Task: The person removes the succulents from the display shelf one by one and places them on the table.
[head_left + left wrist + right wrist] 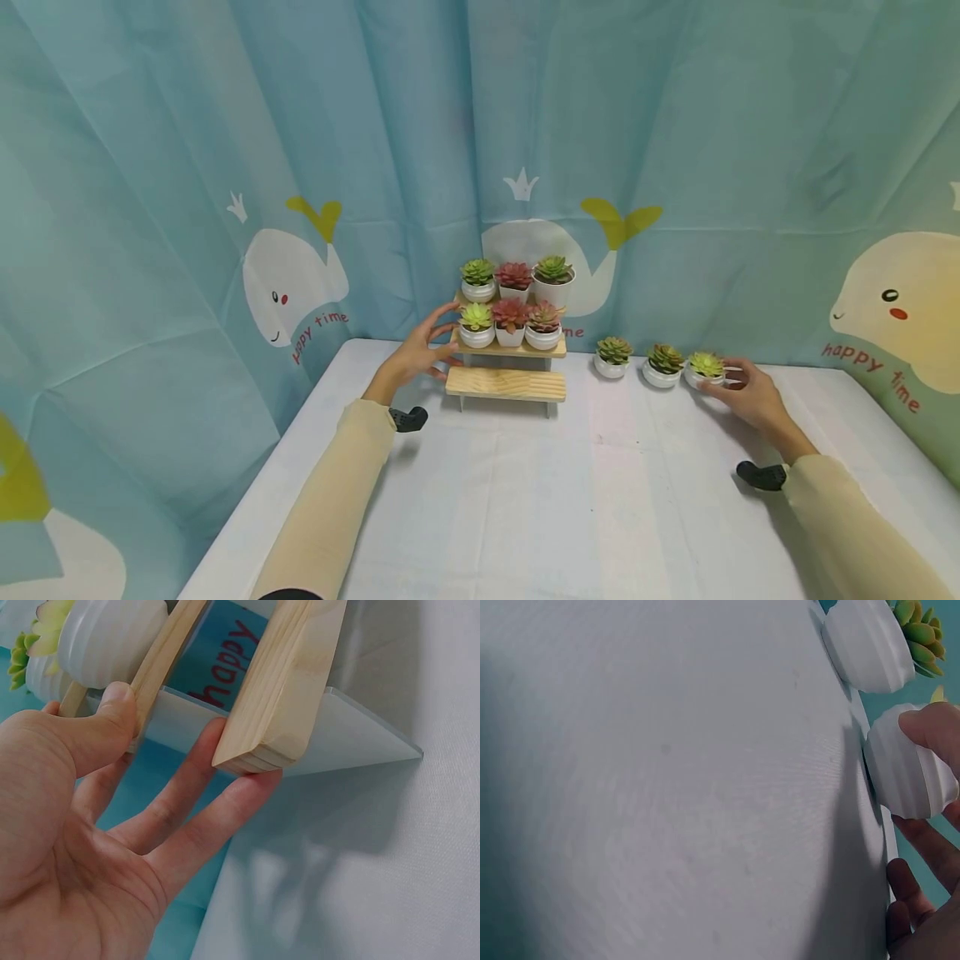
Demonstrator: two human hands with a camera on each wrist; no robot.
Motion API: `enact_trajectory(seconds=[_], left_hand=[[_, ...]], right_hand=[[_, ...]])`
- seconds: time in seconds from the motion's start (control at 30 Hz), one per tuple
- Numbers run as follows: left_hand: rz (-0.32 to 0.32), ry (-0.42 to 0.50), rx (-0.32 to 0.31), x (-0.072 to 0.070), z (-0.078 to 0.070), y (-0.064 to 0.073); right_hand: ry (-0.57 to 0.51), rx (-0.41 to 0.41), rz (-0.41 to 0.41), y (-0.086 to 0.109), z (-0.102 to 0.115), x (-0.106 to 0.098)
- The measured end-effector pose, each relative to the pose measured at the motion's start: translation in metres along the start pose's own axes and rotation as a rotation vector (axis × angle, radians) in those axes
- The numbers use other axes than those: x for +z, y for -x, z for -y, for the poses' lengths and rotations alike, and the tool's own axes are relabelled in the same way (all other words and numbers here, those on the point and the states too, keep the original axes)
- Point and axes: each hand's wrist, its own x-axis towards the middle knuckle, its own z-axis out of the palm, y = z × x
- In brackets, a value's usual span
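Note:
A three-tier wooden shelf stand (506, 384) holds small potted succulents on its top and middle tiers. My left hand (420, 350) is at the stand's left side, fingers spread and fairly straight. In the left wrist view, its thumb touches the end of the middle board (154, 679), and two fingertips touch the end of the bottom board (277, 697). On the table's right, my right hand (753, 398) holds a light-green succulent in a round white pot (705, 369) between thumb and fingers. The right wrist view shows the thumb against the ribbed white pot (907, 765).
Two more succulents in round white pots, one green (612, 357) and one reddish-green (663, 365), stand left of the held one. The bottom tier bears no pots. Behind the white table (540, 500) hangs a blue curtain (420, 150) with whale prints.

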Motion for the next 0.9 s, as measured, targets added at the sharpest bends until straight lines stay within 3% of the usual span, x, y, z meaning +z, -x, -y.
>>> enact_trajectory(seconds=[0.47,0.9], left_hand=[[-0.014,-0.012,-0.005,0.0021,-0.0023,0.0022],[-0.005,-0.007,0.001,0.0019,-0.0017,0.0017]], right_hand=[[-0.020,0.032,0.059,-0.0011,0.0013,0.0000],[-0.021,0.037,0.060,-0.0015,-0.0005,-0.0001]])
